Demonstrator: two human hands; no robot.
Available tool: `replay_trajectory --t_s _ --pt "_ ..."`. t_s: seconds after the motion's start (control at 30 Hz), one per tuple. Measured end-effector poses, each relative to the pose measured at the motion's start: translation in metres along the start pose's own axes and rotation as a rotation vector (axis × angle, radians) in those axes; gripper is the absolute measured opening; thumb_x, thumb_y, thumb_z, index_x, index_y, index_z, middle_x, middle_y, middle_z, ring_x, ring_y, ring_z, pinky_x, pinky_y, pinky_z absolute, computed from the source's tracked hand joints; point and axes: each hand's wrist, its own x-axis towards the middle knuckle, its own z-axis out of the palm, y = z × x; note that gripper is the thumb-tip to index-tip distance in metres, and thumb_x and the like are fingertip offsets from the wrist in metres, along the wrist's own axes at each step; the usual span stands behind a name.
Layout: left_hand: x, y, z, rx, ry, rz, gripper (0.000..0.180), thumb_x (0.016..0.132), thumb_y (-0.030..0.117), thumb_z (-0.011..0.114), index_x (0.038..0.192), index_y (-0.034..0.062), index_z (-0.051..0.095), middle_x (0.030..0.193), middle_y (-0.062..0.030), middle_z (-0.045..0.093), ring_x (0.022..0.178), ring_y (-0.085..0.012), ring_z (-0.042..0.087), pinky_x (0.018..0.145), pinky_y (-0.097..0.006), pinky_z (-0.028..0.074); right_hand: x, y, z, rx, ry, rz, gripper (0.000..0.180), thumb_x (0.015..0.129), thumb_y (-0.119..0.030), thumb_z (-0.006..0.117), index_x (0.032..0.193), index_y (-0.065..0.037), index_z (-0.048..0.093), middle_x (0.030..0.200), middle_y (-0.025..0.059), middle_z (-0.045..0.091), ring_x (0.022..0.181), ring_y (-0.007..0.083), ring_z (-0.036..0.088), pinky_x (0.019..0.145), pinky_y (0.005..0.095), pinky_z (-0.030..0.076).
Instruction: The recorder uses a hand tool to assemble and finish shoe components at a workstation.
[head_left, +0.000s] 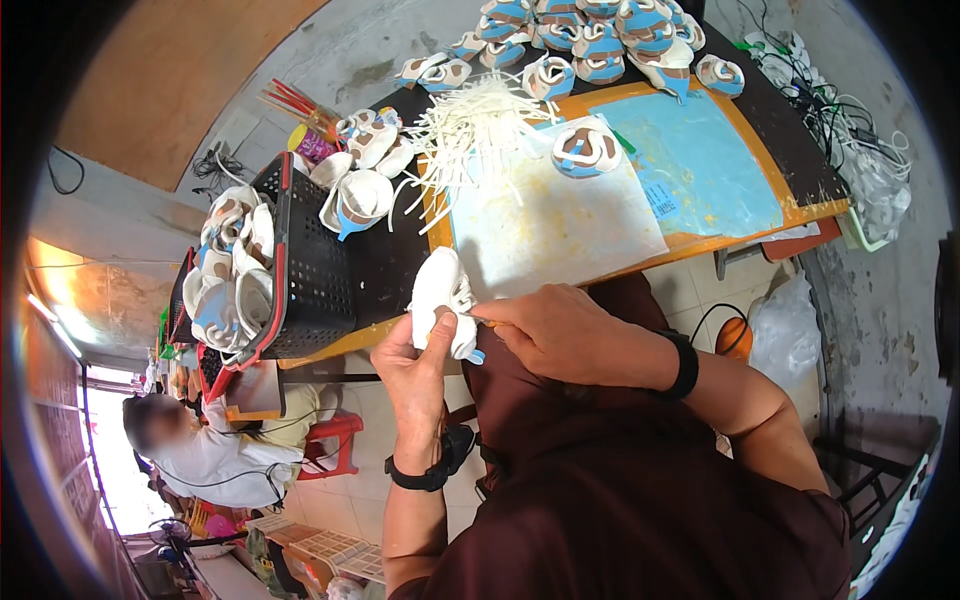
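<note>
My left hand (412,372) is closed around a small white shoe upper (437,288), its thumb pressed on the side and a bit of blue showing at the lower end. The upper is held just off the table's near edge. My right hand (565,335) comes in from the right with its fingers pinched against the upper's laced side. Between those fingers a thin tool shows only in part, and I cannot make out its kind. On the white sheet (560,215) ahead sits a brown, white and blue shoe upper (587,150). A loose heap of white laces (475,130) lies beside it.
A black basket (318,270) of uppers stands at the left, with more uppers (365,195) beside it. Stacked uppers (600,45) line the table's back. A blue sheet (705,165) covers the right part. A seated person (215,455) is at far left; cables (835,110) hang at right.
</note>
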Motion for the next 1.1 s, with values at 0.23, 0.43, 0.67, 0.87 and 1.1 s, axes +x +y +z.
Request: replay_trajectory --t_s 0.23,0.43,0.67,0.87,1.1 --pt "0.001 0.0 0.0 0.016 0.005 0.0 0.02 0.085 0.007 0.073 0.103 -0.0031 0.071 0.084 -0.0037 0.07 0.069 -0.0056 0.059 0.063 -0.021 0.046 -0.002 -0.002 -0.001 -0.021 0.023 -0.001 0.029 0.091 -0.014 0.052 0.113 -0.003 0.066 0.063 0.0195 0.06 0.058 0.038 0.059 0.059 0.0482 0.046" --pt "-0.001 0.002 0.0 0.016 0.0 -0.003 0.021 0.085 0.006 0.073 0.104 -0.0036 0.071 0.086 -0.0047 0.071 0.071 -0.0066 0.061 0.065 -0.022 0.047 -0.001 0.003 0.001 -0.037 0.026 -0.013 0.028 0.091 -0.013 0.052 0.114 -0.003 0.065 0.062 0.0196 0.06 0.057 0.0383 0.059 0.058 0.0485 0.046" --pt "-0.001 0.002 -0.001 -0.01 -0.021 -0.018 0.021 0.085 0.005 0.073 0.105 -0.0028 0.071 0.089 -0.0052 0.071 0.075 -0.0077 0.063 0.068 -0.023 0.048 0.001 0.003 -0.001 -0.067 0.018 -0.013 0.028 0.09 -0.012 0.053 0.113 -0.004 0.066 0.063 0.0201 0.059 0.057 0.0388 0.058 0.057 0.049 0.044" --pt "-0.002 0.001 0.001 -0.071 -0.055 -0.06 0.022 0.085 0.004 0.073 0.106 -0.002 0.071 0.091 -0.0055 0.072 0.077 -0.0084 0.064 0.072 -0.024 0.049 0.002 0.007 0.001 -0.099 -0.011 0.0 0.028 0.089 -0.012 0.052 0.112 -0.007 0.068 0.066 0.021 0.062 0.06 0.0398 0.06 0.059 0.0495 0.046" --pt "-0.001 -0.008 0.003 -0.126 -0.073 -0.109 0.018 0.089 0.005 0.07 0.106 -0.0029 0.07 0.092 -0.0062 0.071 0.079 -0.0101 0.063 0.073 -0.025 0.05 0.003 0.012 0.002 -0.084 -0.017 -0.011 0.027 0.088 -0.012 0.052 0.108 -0.006 0.069 0.07 0.0222 0.063 0.063 0.0408 0.061 0.061 0.0494 0.047"
